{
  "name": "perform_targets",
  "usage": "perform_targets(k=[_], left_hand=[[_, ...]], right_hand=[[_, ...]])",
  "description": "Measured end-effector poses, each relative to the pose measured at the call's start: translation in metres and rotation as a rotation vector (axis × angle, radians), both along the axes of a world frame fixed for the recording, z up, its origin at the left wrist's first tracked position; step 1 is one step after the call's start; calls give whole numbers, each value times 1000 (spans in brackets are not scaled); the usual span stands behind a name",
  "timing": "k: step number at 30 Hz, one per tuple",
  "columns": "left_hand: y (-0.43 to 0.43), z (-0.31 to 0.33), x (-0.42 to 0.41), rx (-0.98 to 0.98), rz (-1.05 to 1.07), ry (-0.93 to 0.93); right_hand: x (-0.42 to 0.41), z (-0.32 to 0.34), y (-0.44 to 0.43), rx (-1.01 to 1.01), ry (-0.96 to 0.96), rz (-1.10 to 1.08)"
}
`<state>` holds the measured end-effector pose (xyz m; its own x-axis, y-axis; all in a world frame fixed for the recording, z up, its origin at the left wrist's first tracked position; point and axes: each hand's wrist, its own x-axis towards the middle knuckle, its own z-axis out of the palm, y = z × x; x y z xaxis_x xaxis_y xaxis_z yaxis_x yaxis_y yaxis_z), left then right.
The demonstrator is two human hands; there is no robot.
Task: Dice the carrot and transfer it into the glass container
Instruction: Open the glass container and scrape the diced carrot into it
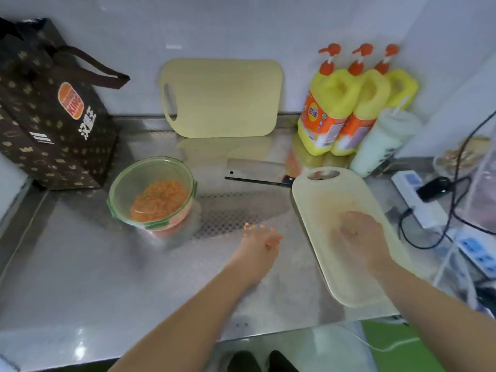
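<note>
A round glass container (118,187) with a green rim sits on the steel counter, holding a heap of diced carrot (159,201). A few loose carrot bits (249,227) lie on the counter just beyond my left hand (261,244), which hovers blurred between the container and the board; some orange bits cling to its fingers. My right hand (357,236) rests flat, fingers spread, on the pale cutting board (319,194), which carries only orange smears. A cleaver (253,171) lies flat behind the board, handle toward it.
A second cutting board (222,98) leans on the back wall. A brown paper bag (51,114) stands far left. Three yellow detergent bottles (349,108) and a white bottle (381,143) stand back right. Power strips and cables (429,200) crowd the right edge.
</note>
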<state>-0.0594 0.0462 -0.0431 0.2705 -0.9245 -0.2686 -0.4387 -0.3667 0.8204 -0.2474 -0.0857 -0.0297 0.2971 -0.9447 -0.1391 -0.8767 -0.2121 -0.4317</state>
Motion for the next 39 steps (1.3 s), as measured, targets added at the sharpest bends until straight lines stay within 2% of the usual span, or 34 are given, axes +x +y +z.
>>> perform_targets(k=[3,6,11,16,19,24,27,29,32,39], left_hand=[[-31,-9,-32,52,152,289],[-51,-8,-50,177,277,562],[-70,-15,-67,194,322,729],[-79,-13,-74,150,431,651],[-70,1,-70,52,478,551],[-42,34,-24,-62,554,363],[-32,59,12,-145,647,337],[-23,70,35,-189,681,272],[-9,76,62,-214,722,186],[15,76,88,-248,802,134]], right_hand=[[-32,7,-15,95,130,-79],[-48,6,-24,224,97,-212],[-59,-3,-31,317,-10,-294],[-64,-16,-42,358,-149,-386],[-48,-13,-38,415,-436,-405],[-1,39,-42,136,-787,-184],[46,77,-53,198,-1021,-44],[80,95,-58,262,-1100,48],[124,108,-57,340,-1137,179],[156,76,-10,502,-1002,373]])
